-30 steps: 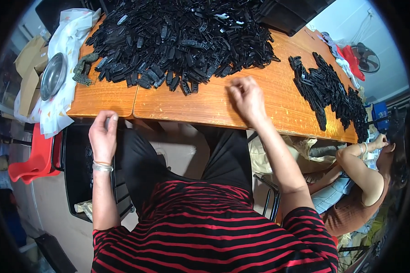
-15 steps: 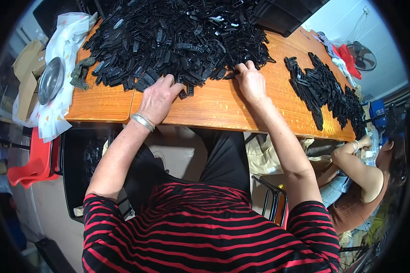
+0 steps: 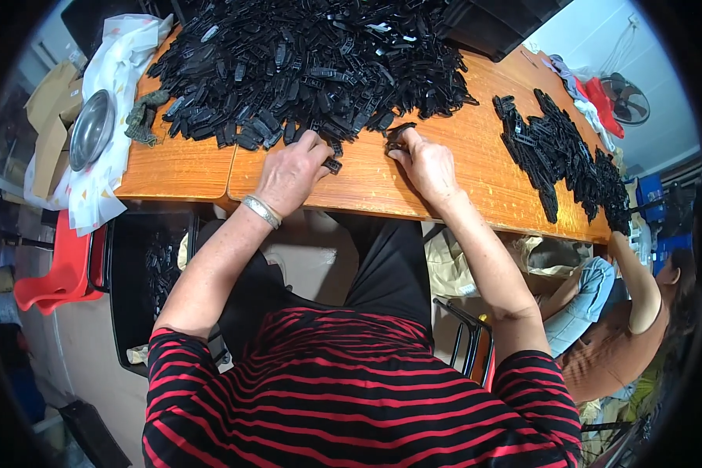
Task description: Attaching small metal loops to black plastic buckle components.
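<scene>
A big heap of small black plastic clips [image 3: 312, 70] covers the far middle of the table. At its near edge my left hand [image 3: 288, 173], with a silver bangle on the wrist, has its fingers closed on a black plastic clip [image 3: 332, 165] that sticks out past the fingertips. My right hand [image 3: 429, 165] pinches another black plastic clip [image 3: 398, 139] between thumb and fingers, just off the heap's edge. The fingers partly cover both pieces.
Similar black pieces [image 3: 565, 160] lie along the right of the wooden table [image 3: 351, 193]. A black bin [image 3: 495, 27] stands at the far right of the heap. A metal dish [image 3: 92, 130] and a crumpled dark cloth [image 3: 145, 118] lie left. A co-worker [image 3: 616, 335] sits at right.
Both hands have drawn back a little from the heap and closer together. Clips now show in the fingers of each. The co-worker's arm has shifted at the right.
</scene>
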The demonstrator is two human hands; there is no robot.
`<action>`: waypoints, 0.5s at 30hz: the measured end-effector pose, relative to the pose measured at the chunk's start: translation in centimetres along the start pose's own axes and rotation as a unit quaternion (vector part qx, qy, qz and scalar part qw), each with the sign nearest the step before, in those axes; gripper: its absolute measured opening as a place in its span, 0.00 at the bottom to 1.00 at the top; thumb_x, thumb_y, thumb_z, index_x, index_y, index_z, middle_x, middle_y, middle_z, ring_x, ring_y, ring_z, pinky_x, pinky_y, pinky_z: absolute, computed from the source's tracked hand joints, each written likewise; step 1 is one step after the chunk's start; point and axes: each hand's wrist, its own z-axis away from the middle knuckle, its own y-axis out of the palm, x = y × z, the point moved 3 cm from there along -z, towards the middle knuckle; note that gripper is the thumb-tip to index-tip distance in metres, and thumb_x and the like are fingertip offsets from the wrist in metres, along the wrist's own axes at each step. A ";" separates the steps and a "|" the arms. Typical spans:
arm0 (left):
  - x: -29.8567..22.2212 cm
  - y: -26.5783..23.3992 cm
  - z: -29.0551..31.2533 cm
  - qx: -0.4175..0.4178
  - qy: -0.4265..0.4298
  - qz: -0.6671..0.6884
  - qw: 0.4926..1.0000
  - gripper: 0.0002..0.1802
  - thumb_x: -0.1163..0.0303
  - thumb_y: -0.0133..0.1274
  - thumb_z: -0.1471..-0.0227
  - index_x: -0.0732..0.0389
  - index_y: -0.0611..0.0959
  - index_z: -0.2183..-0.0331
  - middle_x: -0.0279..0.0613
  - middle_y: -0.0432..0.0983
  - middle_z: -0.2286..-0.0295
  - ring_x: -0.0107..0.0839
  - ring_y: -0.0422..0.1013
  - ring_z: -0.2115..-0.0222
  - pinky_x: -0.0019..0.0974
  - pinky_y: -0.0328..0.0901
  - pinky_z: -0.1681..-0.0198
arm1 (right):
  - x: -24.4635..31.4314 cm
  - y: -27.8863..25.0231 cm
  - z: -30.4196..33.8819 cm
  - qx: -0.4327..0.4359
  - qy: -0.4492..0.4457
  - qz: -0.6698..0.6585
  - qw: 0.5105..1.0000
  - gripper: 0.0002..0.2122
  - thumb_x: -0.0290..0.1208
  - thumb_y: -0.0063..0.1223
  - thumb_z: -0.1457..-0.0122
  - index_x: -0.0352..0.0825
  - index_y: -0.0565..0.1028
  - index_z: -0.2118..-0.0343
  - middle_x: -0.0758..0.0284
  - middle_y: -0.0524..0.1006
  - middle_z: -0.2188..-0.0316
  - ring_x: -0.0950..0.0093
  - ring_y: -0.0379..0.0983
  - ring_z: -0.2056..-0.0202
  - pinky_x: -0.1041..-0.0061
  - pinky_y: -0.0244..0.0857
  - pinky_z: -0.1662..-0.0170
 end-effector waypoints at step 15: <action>-1.7 2.4 1.5 -0.088 -0.195 0.517 0.829 0.15 0.71 0.57 0.47 0.67 0.79 0.57 0.29 0.75 0.70 0.21 0.69 0.73 0.26 0.67 0.67 | 1.7 -0.7 1.5 0.000 0.030 -0.194 0.981 0.11 0.29 0.63 0.49 0.32 0.70 0.74 0.64 0.74 0.78 0.72 0.72 0.77 0.73 0.65 0.73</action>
